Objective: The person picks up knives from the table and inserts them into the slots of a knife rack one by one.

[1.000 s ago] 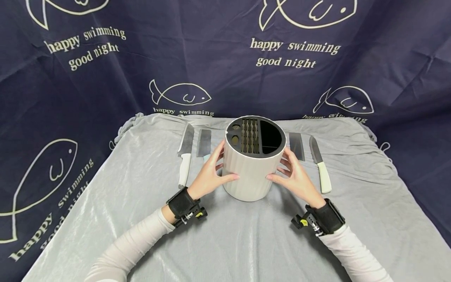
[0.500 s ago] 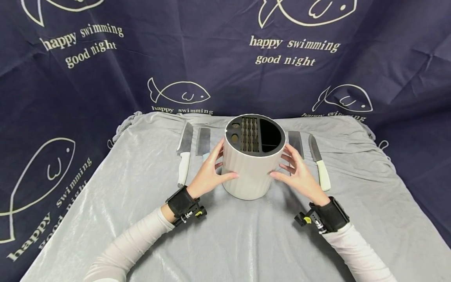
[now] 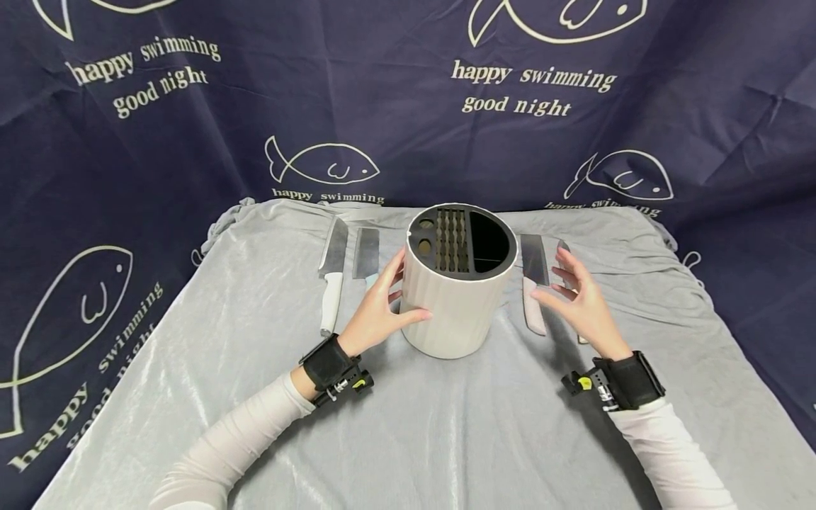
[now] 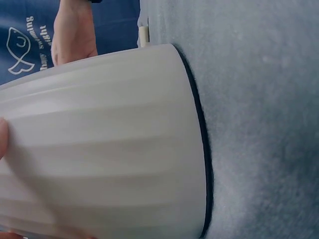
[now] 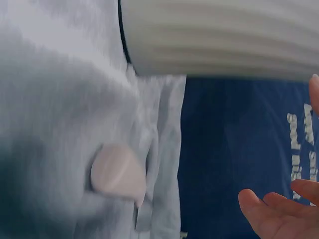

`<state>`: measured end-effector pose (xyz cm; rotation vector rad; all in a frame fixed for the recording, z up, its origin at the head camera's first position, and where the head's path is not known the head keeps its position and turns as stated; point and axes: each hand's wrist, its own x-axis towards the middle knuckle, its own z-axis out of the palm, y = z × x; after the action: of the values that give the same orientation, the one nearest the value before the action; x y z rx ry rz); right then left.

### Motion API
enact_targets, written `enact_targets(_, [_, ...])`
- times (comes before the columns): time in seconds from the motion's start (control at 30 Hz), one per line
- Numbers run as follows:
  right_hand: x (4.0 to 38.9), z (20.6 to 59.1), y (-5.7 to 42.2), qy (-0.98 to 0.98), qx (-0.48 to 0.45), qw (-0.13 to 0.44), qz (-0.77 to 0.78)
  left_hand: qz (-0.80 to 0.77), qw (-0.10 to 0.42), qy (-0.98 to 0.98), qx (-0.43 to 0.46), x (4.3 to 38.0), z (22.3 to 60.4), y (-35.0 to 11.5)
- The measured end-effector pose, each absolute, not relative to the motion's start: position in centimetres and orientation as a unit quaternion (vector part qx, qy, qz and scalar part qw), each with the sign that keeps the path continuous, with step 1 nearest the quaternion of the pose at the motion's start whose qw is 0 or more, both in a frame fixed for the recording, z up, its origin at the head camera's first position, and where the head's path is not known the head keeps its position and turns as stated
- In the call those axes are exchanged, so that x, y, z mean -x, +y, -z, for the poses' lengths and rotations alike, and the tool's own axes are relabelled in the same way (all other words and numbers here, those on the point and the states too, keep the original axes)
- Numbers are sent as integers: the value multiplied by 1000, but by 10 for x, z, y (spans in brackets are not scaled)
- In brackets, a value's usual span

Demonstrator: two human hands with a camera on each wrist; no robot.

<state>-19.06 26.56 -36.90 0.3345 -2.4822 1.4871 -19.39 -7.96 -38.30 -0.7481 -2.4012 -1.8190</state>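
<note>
A white ribbed knife holder (image 3: pixel 449 319) with a black slotted top stands upright on the grey cloth. My left hand (image 3: pixel 376 316) grips its left side, thumb across the front and fingers reaching behind. To the right of the holder, my right hand (image 3: pixel 588 312) is apart from it, fingers spread and holding nothing. This hand hovers over a cleaver (image 3: pixel 534 258) with a pink handle (image 5: pixel 117 172) and largely covers another knife (image 3: pixel 563 245), of which the blade tip and handle end show. In the left wrist view the ribbed wall fills much of the picture.
Left of the holder lie a white-handled knife (image 3: pixel 331 301) and a cleaver (image 3: pixel 366 253) with a light blue handle, partly hidden by the left hand. Grey cloth (image 3: pixel 408 439) covers the table. A dark blue curtain (image 3: pixel 421 142) with fish prints hangs behind.
My right hand has let go of the knife holder and moved right, uncovering the pink-handled cleaver and covering the knife at the far right. My left hand stays on the holder.
</note>
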Motion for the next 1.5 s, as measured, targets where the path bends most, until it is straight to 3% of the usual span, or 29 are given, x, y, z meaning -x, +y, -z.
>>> enact_targets(0.63, [198, 386, 309, -886, -19, 95, -454, 590, 21, -771, 238, 192, 383, -78])
enact_targets(0.97, [196, 396, 322, -909, 6, 69, -412, 594, 13, -769, 236, 180, 362, -76])
enact_targets(1.5, [199, 400, 329, -962, 16, -22, -271, 585, 26, -773, 243, 193, 385, -79])
